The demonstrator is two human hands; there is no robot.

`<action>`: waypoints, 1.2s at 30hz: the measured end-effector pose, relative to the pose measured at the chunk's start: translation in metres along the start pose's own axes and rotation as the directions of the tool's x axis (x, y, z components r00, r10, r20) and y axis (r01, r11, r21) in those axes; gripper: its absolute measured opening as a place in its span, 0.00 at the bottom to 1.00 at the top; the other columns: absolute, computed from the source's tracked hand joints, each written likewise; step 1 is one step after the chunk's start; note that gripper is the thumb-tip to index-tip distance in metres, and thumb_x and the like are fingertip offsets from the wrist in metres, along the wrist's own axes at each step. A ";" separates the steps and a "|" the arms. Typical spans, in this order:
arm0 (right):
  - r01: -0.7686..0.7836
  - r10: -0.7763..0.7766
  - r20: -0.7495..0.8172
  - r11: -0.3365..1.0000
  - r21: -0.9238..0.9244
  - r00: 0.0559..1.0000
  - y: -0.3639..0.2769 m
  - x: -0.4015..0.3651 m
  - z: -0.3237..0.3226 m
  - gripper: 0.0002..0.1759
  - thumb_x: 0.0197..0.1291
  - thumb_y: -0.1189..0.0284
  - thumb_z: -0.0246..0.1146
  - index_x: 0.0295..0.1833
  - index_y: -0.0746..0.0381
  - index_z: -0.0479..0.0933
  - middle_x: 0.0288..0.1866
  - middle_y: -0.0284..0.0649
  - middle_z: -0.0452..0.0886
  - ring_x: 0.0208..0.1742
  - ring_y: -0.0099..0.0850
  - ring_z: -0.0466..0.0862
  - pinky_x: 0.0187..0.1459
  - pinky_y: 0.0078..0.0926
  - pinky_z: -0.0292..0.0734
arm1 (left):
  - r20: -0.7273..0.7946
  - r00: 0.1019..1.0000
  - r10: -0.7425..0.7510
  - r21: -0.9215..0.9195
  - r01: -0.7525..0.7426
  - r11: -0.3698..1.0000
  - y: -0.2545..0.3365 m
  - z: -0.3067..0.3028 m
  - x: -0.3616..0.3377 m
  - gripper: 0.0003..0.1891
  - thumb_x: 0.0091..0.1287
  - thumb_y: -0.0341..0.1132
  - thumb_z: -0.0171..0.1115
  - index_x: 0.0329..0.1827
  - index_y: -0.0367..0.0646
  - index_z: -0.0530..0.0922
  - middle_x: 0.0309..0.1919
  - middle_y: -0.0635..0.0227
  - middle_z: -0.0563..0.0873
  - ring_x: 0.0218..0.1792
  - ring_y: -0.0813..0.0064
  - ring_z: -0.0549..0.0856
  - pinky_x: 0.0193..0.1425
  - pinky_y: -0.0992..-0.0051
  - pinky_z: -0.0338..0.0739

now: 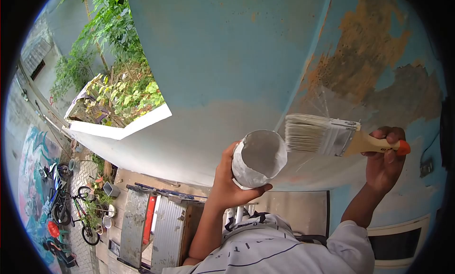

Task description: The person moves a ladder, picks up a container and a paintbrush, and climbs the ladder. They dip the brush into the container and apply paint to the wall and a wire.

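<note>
My left hand (227, 176) is wrapped round a white, paint-coated cup (244, 172), its open mouth facing the camera. Paint smears cover the cup's rim and outer wall. In my right hand (385, 162) is a wide paintbrush (360, 143) with a wooden handle and an orange tip, gripped near the handle's end. Its pale, paint-wet bristles (303, 134) point left, close beside the cup's rim. Behind both is a wall (227, 51), blue in its upper part and whitish lower down.
Brown, peeling patches (365, 46) mark the wall at upper right. A paint-spotted metal platform (166, 231) stands below on the left. Beyond it are a bicycle (85, 212), a motorcycle (59, 198) and potted plants. A white-edged opening (147, 120) shows greenery at upper left.
</note>
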State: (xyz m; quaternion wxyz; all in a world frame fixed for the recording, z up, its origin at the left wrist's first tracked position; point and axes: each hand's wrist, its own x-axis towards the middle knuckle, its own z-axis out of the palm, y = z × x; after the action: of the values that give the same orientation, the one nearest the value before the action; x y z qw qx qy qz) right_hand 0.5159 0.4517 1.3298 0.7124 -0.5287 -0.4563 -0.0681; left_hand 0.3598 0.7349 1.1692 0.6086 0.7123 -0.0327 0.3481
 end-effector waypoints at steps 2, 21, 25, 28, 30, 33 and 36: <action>-0.013 0.020 0.090 0.997 -0.077 0.996 -0.013 0.016 0.017 0.20 0.69 0.64 0.70 0.57 0.64 0.75 0.53 0.52 0.84 0.47 0.35 0.90 0.43 0.32 0.93 | 0.017 0.999 0.037 0.022 -0.037 0.999 0.000 -0.004 0.000 0.58 0.46 0.33 0.91 0.79 0.37 0.60 0.65 0.58 0.81 0.65 0.66 0.84 0.68 0.65 0.81; 0.299 0.135 0.816 0.887 -0.353 0.562 -0.016 0.083 0.130 0.16 0.53 0.78 0.71 0.49 0.62 0.84 0.41 0.40 0.89 0.35 0.35 0.90 0.35 0.27 0.83 | 0.007 1.000 0.028 -0.025 -0.027 0.999 -0.014 -0.007 -0.011 0.60 0.41 0.39 0.89 0.79 0.38 0.62 0.67 0.50 0.80 0.66 0.55 0.85 0.71 0.59 0.78; 0.297 0.133 0.817 0.889 -0.349 0.562 -0.007 0.081 0.133 0.16 0.55 0.78 0.71 0.50 0.62 0.83 0.41 0.40 0.89 0.34 0.37 0.89 0.34 0.30 0.83 | -0.011 0.997 0.079 -0.066 -0.080 0.995 -0.014 -0.005 -0.011 0.60 0.41 0.41 0.90 0.79 0.37 0.62 0.67 0.51 0.80 0.67 0.56 0.84 0.71 0.59 0.78; 0.299 0.146 0.817 0.883 -0.361 0.557 -0.008 0.080 0.133 0.16 0.54 0.79 0.71 0.51 0.62 0.83 0.41 0.41 0.89 0.34 0.38 0.89 0.35 0.32 0.83 | -0.021 0.994 0.105 -0.077 -0.106 0.991 -0.019 -0.007 -0.011 0.61 0.41 0.41 0.90 0.79 0.37 0.61 0.67 0.50 0.80 0.66 0.57 0.85 0.71 0.59 0.79; 0.306 0.146 0.812 0.877 -0.371 0.566 -0.008 0.081 0.132 0.16 0.53 0.78 0.71 0.50 0.63 0.83 0.40 0.41 0.89 0.34 0.37 0.89 0.35 0.32 0.83 | -0.016 0.995 0.102 -0.075 -0.103 0.992 -0.021 -0.007 -0.010 0.61 0.41 0.41 0.90 0.79 0.36 0.61 0.67 0.50 0.81 0.65 0.57 0.85 0.71 0.59 0.79; 0.300 0.140 0.770 0.867 -0.399 0.622 -0.015 0.086 0.129 0.16 0.51 0.78 0.70 0.48 0.63 0.84 0.39 0.42 0.89 0.35 0.36 0.90 0.36 0.31 0.84 | -0.037 0.998 0.060 -0.075 -0.063 0.995 -0.020 -0.007 -0.011 0.61 0.41 0.42 0.91 0.79 0.35 0.62 0.65 0.51 0.82 0.64 0.58 0.86 0.71 0.60 0.79; 0.266 0.091 0.691 0.881 -0.392 0.717 -0.014 0.083 0.121 0.14 0.50 0.77 0.68 0.45 0.62 0.84 0.38 0.42 0.89 0.36 0.36 0.91 0.38 0.30 0.85 | -0.071 0.997 0.031 -0.043 -0.034 0.998 -0.010 -0.006 -0.007 0.60 0.42 0.42 0.92 0.78 0.34 0.62 0.64 0.51 0.83 0.63 0.58 0.87 0.70 0.60 0.80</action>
State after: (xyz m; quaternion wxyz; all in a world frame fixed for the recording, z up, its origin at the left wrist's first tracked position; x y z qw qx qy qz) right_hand 0.4854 0.5764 1.4023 0.3375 -0.6467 -0.6839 -0.0079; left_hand 0.3568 0.7401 1.1569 0.6192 0.6854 -0.0306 0.3819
